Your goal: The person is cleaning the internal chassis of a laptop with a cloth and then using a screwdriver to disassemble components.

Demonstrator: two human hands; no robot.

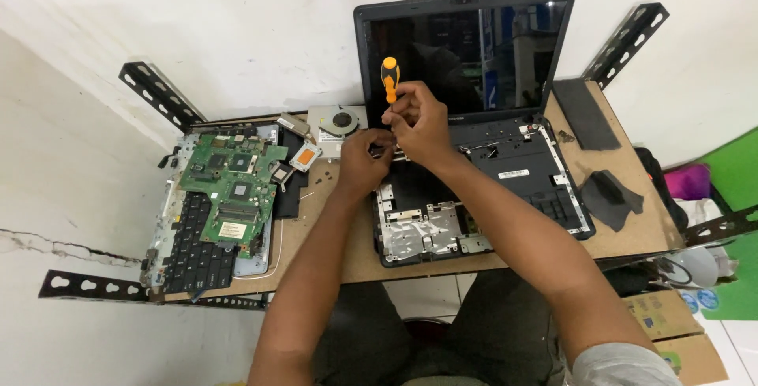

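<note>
We hold a screwdriver (389, 78) with an orange handle upright in our right hand (422, 121), fingers wrapped round the lower handle, tip down at the back edge of the open laptop base (474, 196) near the hinge. Our left hand (362, 163) sits just beside it, fingers pinched narrow on the base's edge; what they pinch, if anything, we cannot tell.

Progress, as judged: the laptop is well stripped. The green circuit board (235, 185) is out and lies on top of the keyboard (193, 248) at the left; the fan (341, 122) and a small metal heat plate (304, 155) lie apart between board and laptop. The screen (466, 50) remains attached and upright. The base shell, with bare metal inside, is what is left to work on.

Surface: a brown board table (324, 244) on slotted metal brackets (158, 92), against a white wall (197, 15). Dark flat pieces (588, 118) lie at the right. Cardboard boxes (671, 331) stand on the floor.
</note>
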